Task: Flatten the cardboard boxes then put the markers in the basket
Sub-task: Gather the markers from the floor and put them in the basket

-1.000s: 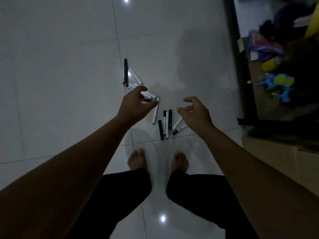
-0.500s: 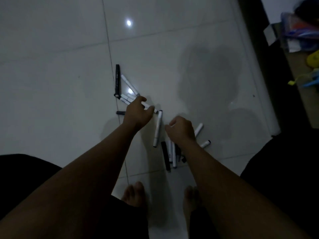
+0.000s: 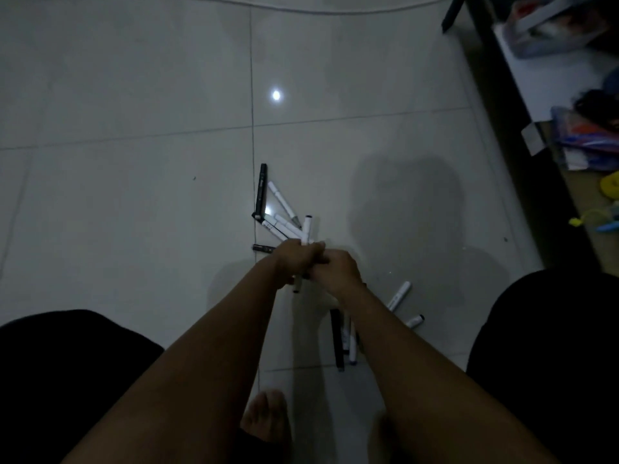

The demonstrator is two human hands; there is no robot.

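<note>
Item: slim cylindrical plastic markers, white-barrelled and black-barrelled, scattered on a glossy pale grey tiled floor (image 3: 134, 212). Far cluster (image 3: 279, 212): one black marker (image 3: 261, 189) lying along the tile seam, several white ones fanned beside it. Near cluster (image 3: 345, 336): black and white barrels side by side, partly under the right forearm; two more white markers (image 3: 398, 296) just to its right. Left hand (image 3: 294, 259): curled round one white marker (image 3: 305, 229), which stands upright out of the fist. Right hand (image 3: 336, 269): curled, touching the left; whether it holds anything cannot be told. Handling, by estimate: light, rigid, smooth, prone to roll; grip mid-barrel, gather in bundles. Basket and cardboard boxes: not in view. Also present: cluttered low shelf (image 3: 552, 78), right.
</note>
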